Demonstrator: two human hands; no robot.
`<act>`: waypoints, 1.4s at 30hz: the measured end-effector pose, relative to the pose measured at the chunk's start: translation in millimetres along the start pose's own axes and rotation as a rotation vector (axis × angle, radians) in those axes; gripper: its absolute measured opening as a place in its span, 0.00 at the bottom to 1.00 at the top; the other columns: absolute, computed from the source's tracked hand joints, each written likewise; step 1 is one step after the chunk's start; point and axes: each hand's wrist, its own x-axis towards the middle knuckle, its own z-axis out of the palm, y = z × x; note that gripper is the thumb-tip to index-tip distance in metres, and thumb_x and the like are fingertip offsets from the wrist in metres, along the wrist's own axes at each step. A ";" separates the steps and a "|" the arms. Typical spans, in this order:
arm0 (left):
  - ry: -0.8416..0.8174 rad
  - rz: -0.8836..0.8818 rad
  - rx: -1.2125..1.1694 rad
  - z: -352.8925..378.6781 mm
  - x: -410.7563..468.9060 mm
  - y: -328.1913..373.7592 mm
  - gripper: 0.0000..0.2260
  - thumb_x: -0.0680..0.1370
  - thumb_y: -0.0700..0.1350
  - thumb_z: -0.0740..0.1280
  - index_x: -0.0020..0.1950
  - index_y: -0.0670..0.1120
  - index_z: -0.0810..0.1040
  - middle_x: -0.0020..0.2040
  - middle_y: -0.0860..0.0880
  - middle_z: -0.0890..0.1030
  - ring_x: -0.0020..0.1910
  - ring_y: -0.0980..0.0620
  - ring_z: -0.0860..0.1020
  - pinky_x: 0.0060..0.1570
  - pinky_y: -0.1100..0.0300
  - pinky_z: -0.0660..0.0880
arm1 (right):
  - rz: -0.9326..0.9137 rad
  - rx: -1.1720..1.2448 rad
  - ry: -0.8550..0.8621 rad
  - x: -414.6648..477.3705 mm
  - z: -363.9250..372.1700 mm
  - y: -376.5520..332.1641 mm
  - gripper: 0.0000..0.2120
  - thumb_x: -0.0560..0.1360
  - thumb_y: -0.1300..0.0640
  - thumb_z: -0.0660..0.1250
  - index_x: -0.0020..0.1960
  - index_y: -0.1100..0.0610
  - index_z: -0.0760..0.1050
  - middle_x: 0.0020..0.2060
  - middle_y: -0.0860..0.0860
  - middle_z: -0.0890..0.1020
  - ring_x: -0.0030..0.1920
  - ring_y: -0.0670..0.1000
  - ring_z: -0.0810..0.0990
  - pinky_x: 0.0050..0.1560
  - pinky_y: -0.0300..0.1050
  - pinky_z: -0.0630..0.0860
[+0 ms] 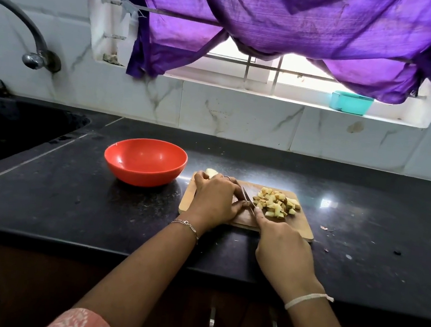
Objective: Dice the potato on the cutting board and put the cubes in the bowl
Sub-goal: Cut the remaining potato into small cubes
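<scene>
Head view looks down on a black speckled countertop (65, 212) backed by white marbled tiles (237, 116). A dark sink (7, 130) lies at nine o'clock under a curved tap (22, 22), and a purple curtain (282, 21) hangs over the window (304, 65) at twelve. A teal box (351, 103) sits on the sill (246, 90) at one o'clock.

The wooden cutting board (302, 227) lies at centre, with the red bowl (145, 162) just beside it at ten o'clock. My left hand (215, 199) curls over the uncut potato (211, 173) at the board's left end. My right hand (285, 252) grips the knife (248, 198), forefinger (258, 213) stretched along its back, the blade between my two hands. The potato cubes (276, 203) are heaped on the board at twelve o'clock from my right hand.

Most of the potato is hidden under my left hand, with only a pale end showing, and my palm buries the knife handle.
</scene>
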 end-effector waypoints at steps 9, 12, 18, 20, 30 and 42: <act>0.070 -0.055 -0.024 0.0 -2.7 -1.5 0.09 0.74 0.58 0.68 0.48 0.57 0.85 0.52 0.58 0.81 0.58 0.56 0.73 0.51 0.52 0.52 | 0.047 0.107 0.074 -24.9 -0.7 0.5 0.28 0.81 0.57 0.54 0.77 0.38 0.51 0.53 0.51 0.81 0.52 0.53 0.80 0.44 0.47 0.74; 0.068 -0.072 -0.028 -1.5 -3.1 0.2 0.08 0.73 0.56 0.68 0.46 0.56 0.84 0.50 0.57 0.81 0.57 0.56 0.74 0.49 0.54 0.50 | 0.027 0.040 0.039 -25.6 -1.6 -2.6 0.30 0.81 0.58 0.54 0.77 0.39 0.49 0.54 0.49 0.80 0.53 0.51 0.79 0.45 0.45 0.74; 0.046 -0.070 -0.035 -3.0 -2.2 0.0 0.07 0.74 0.56 0.68 0.46 0.57 0.84 0.51 0.59 0.81 0.56 0.57 0.74 0.47 0.55 0.49 | -0.011 -0.036 -0.002 -22.0 -4.8 -10.5 0.29 0.81 0.61 0.52 0.78 0.45 0.50 0.56 0.49 0.79 0.56 0.52 0.78 0.48 0.46 0.75; 0.040 -0.070 -0.039 -2.7 -1.0 -1.0 0.07 0.73 0.56 0.68 0.46 0.57 0.84 0.51 0.59 0.81 0.56 0.57 0.73 0.47 0.55 0.49 | -0.025 -0.046 -0.005 -20.3 -7.2 -12.5 0.29 0.81 0.62 0.52 0.78 0.46 0.50 0.55 0.50 0.79 0.56 0.52 0.79 0.48 0.46 0.75; 0.026 -0.072 -0.037 -3.4 -3.0 -1.7 0.06 0.75 0.55 0.68 0.49 0.58 0.84 0.52 0.59 0.81 0.58 0.56 0.73 0.50 0.53 0.50 | -0.002 -0.003 -0.014 4.1 -2.0 -14.1 0.29 0.79 0.63 0.53 0.77 0.47 0.56 0.56 0.52 0.79 0.55 0.54 0.79 0.48 0.46 0.75; 0.220 -0.324 -0.258 -11.8 1.5 -11.8 0.06 0.76 0.46 0.69 0.48 0.58 0.80 0.52 0.58 0.79 0.55 0.56 0.75 0.53 0.51 0.58 | 0.033 0.189 0.048 -21.5 -17.9 0.0 0.24 0.81 0.52 0.56 0.75 0.37 0.58 0.50 0.50 0.79 0.49 0.50 0.79 0.45 0.45 0.76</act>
